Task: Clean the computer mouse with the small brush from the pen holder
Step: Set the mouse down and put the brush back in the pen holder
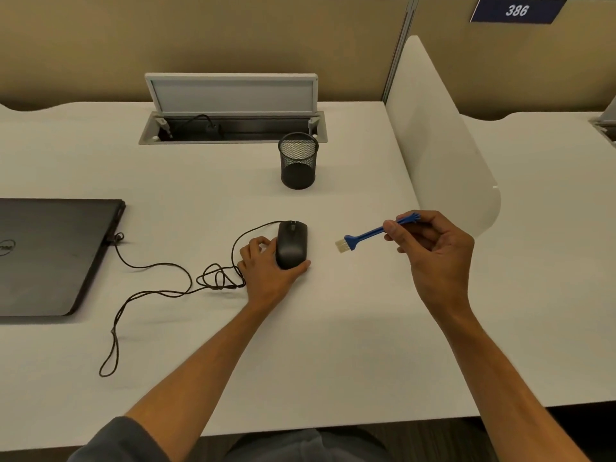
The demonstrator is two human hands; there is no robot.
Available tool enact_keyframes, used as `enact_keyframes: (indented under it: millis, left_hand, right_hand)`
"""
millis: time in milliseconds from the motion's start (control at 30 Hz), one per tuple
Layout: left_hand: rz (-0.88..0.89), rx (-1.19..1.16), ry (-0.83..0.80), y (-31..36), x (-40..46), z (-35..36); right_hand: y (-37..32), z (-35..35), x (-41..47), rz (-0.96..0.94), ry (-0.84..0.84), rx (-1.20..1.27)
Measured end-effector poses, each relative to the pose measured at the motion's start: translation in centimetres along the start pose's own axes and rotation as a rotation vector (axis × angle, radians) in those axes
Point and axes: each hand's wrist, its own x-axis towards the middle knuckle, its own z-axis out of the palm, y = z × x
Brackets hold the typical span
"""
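A black wired computer mouse (291,243) lies on the white desk near the middle. My left hand (266,265) grips it from the left and rear, thumb wrapped under its near end. My right hand (430,243) holds a small blue brush (370,233) by its handle, a short way to the right of the mouse. The pale bristles point down and left and hang just above the desk, apart from the mouse. A black mesh pen holder (297,160) stands behind the mouse with nothing visible inside.
A closed dark laptop (50,255) lies at the left, with the mouse cable (160,281) looping from it across the desk. An open cable tray with a raised lid (231,95) sits at the back. A white divider panel (440,145) rises on the right.
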Motion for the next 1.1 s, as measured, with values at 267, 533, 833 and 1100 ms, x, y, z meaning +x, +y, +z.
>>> enact_keyframes:
  millis: [267,533,833,1100]
  left_hand:
    - [0.005,0.085,-0.035,-0.5,-0.1,-0.3]
    - [0.157,0.022,-0.158,-2.5,0.7,-2.6]
    - [0.243,-0.067,-0.150,-3.3,1.1,-3.6]
    - [0.192,0.036,-0.101,-2.0,1.1,-1.9]
  right_hand:
    - [1.1,1.2,1.6,-0.027,-0.026,-0.036]
    - [2.0,5.6,7.0,-0.192,-0.044,-0.220]
    - [2.8,11.3,15.5,-0.351,-0.032,-0.408]
    - [4.9,14.5,19.7,-0.314,-0.018,-0.542]
